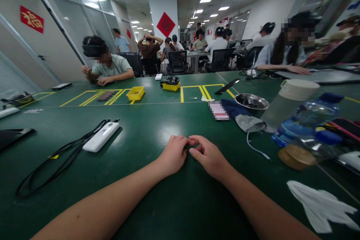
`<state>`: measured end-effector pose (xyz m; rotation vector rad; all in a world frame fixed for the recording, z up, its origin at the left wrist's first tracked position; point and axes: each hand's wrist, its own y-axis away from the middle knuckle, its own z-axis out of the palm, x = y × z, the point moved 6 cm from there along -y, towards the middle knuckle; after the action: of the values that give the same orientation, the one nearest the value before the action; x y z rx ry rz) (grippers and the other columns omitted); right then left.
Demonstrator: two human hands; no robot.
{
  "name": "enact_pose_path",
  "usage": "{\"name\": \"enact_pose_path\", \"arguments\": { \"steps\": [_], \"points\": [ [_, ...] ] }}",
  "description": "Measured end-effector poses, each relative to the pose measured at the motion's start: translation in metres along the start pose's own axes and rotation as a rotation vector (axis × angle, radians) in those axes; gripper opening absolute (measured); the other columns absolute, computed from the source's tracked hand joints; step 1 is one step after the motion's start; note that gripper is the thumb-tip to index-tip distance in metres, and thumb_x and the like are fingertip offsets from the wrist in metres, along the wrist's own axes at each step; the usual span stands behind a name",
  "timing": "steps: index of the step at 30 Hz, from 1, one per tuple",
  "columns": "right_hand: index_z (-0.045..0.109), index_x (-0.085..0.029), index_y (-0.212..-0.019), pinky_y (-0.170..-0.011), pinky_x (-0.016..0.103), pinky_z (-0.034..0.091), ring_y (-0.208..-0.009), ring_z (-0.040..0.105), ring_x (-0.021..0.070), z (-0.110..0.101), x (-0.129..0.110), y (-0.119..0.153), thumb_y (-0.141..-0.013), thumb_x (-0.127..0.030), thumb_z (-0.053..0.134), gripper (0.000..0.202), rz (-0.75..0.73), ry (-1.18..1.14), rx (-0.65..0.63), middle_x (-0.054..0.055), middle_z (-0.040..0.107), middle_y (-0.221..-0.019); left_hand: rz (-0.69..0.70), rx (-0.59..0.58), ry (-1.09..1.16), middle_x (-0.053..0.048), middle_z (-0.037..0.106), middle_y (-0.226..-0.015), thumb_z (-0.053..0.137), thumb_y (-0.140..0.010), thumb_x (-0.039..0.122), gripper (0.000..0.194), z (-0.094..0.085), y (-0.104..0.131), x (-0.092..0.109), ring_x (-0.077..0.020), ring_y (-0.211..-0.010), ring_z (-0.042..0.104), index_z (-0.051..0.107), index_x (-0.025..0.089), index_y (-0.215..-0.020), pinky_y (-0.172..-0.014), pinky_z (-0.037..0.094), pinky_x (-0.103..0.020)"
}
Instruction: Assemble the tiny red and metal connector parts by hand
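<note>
The left hand [176,154] hides its palm; the metal bowl [264,103] holds indistinct dark pieces [251,101].

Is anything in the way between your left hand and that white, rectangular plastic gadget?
Nothing visible is in the way: only flat green tabletop shows between the left hand and the white, rectangular plastic gadget. The looped black cable lies on the gadget's other side.

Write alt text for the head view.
A person's bare left hand and right hand are close together over a green table. A white rectangular device and looped black cable lie left; a white fabric glove lies right.
</note>
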<state>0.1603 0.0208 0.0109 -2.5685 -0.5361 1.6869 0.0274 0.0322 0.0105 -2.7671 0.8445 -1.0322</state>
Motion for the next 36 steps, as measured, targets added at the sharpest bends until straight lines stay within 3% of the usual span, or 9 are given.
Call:
{"name": "enact_pose_path", "arguments": {
  "steps": [4,8,11,15,18,24,27,31,36],
  "points": [
    [0.058,-0.019,-0.121,-0.075,0.032,0.051,-0.081,0.063,0.0164,0.001,0.001,-0.001,-0.084,-0.019,0.058,0.036,0.004,0.005,-0.015,0.007,0.064,-0.109,0.057,0.015,-0.183,-0.008,0.059,-0.121,0.056,-0.087,0.02,0.026,0.0,0.003,0.005,-0.0265,-0.114,0.049,0.062,0.023,-0.112,-0.101,0.038,-0.044],
    [0.058,-0.019,-0.12,-0.073,0.032,0.051,-0.08,0.063,0.0162,0.001,0.001,0.0,-0.086,-0.022,0.057,0.034,0.004,0.026,-0.021,0.008,0.064,-0.111,0.098,-0.016,-0.29,-0.008,0.058,-0.108,0.055,-0.09,0.026,0.02,-0.003,-0.002,0.002,-0.0239,-0.103,0.052,0.061,0.021,-0.108,-0.094,0.043,-0.039],
    [0.057,-0.018,-0.123,-0.071,0.031,0.05,-0.079,0.063,0.0162,0.0,0.001,0.001,-0.087,-0.025,0.057,0.037,0.033,0.068,-0.023,0.009,0.064,-0.112,0.075,-0.041,-0.41,-0.007,0.058,-0.1,0.05,-0.093,0.026,0.014,-0.011,-0.008,-0.012,-0.0222,-0.096,0.053,0.062,0.021,-0.098,-0.09,0.044,-0.037],
    [0.057,-0.018,-0.123,-0.07,0.031,0.05,-0.078,0.063,0.0158,-0.001,-0.001,0.001,-0.088,-0.027,0.057,0.037,0.042,0.094,-0.037,0.009,0.064,-0.112,-0.04,-0.003,-0.518,-0.007,0.059,-0.101,0.049,-0.093,0.027,0.015,-0.036,-0.01,-0.047,-0.0221,-0.097,0.054,0.063,0.021,-0.096,-0.09,0.043,-0.035],
    [0.058,-0.018,-0.122,-0.071,0.031,0.05,-0.078,0.063,0.0156,-0.001,-0.001,0.001,-0.088,-0.027,0.057,0.036,0.035,0.086,-0.04,0.009,0.063,-0.112,-0.133,0.036,-0.559,-0.009,0.06,-0.103,0.046,-0.093,0.027,0.019,-0.065,-0.002,-0.078,-0.0237,-0.098,0.055,0.064,0.02,-0.097,-0.091,0.044,-0.037],
    [0.063,-0.017,-0.114,-0.074,0.03,0.049,-0.083,0.064,0.0166,0.001,-0.005,0.002,-0.087,-0.023,0.059,0.029,-0.006,0.08,-0.066,0.008,0.066,-0.106,-0.311,0.068,-0.63,-0.013,0.063,-0.105,0.036,-0.091,0.022,0.031,-0.134,0.039,-0.138,-0.0269,-0.097,0.059,0.066,0.016,-0.099,-0.091,0.045,-0.041],
    [0.066,-0.016,-0.109,-0.077,0.03,0.049,-0.086,0.064,0.0174,0.001,-0.008,0.002,-0.086,-0.02,0.06,0.024,-0.017,0.095,-0.065,0.008,0.067,-0.102,-0.359,0.049,-0.665,-0.013,0.064,-0.106,0.035,-0.088,0.02,0.034,-0.16,0.062,-0.163,-0.0279,-0.098,0.061,0.067,0.017,-0.101,-0.092,0.046,-0.042],
    [0.068,-0.016,-0.103,-0.078,0.029,0.049,-0.084,0.064,0.0164,0.001,-0.01,0.002,-0.086,-0.02,0.06,0.019,-0.039,0.101,-0.077,0.007,0.067,-0.099,-0.351,0.02,-0.667,-0.014,0.065,-0.109,0.038,-0.086,0.026,0.035,-0.168,0.076,-0.179,-0.0288,-0.102,0.061,0.067,0.018,-0.105,-0.096,0.045,-0.04],
    [0.07,-0.018,-0.098,-0.076,0.028,0.048,-0.082,0.064,0.0156,0.001,-0.009,0.001,-0.087,-0.021,0.06,0.015,-0.052,0.11,-0.092,0.005,0.067,-0.094,-0.453,0.096,-0.534,-0.017,0.062,-0.121,0.043,-0.086,0.043,0.049,-0.162,0.071,-0.175,-0.0302,-0.115,0.056,0.06,0.01,-0.119,-0.105,0.039,-0.043]
  ]
}}
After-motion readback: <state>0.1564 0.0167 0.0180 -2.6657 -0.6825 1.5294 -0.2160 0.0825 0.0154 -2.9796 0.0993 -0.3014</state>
